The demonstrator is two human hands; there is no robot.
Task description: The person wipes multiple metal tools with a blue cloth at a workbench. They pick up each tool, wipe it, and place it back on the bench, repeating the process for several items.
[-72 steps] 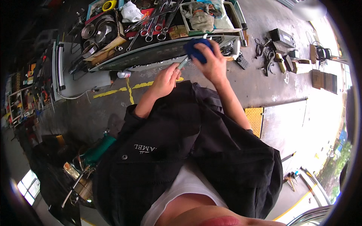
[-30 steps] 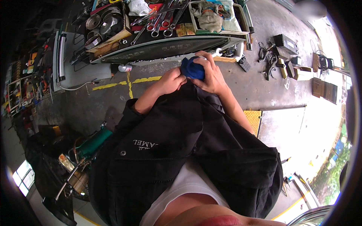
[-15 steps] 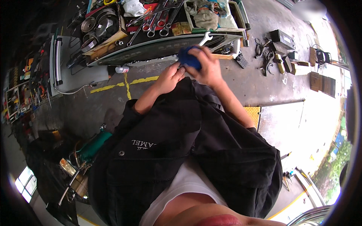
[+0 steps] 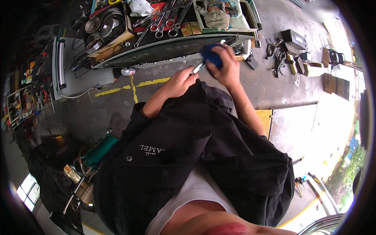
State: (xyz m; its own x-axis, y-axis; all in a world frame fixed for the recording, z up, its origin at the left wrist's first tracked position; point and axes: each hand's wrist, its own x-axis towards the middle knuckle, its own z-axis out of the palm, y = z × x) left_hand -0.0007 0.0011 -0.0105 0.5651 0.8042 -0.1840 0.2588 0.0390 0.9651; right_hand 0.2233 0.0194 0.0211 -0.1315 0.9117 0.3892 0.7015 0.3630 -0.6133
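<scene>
In front of my chest, my left hand [image 4: 180, 83] is closed round one end of a silver wrench [image 4: 198, 67]. The wrench slants up and to the right. My right hand [image 4: 228, 69] grips a blue cloth [image 4: 212, 55], which is wrapped about the wrench's middle and hides much of it. A bit of the pale far end shows above the cloth. Just beyond my hands, the workbench holds several combination wrenches [image 4: 170, 21] lying side by side.
Metal rings in a wooden box [image 4: 124, 37] sit at the bench's left; a tray with rags [image 4: 216, 19] is at its right. A spray can [image 4: 128, 72] lies on the floor below. Metal parts and boxes [image 4: 293, 41] stand on the floor at right; a green cylinder [image 4: 100, 152] is at left.
My right hand and the blue cloth have shifted a little right, away from my left hand. More of the wrench's near part shows, while its far end is more covered.
</scene>
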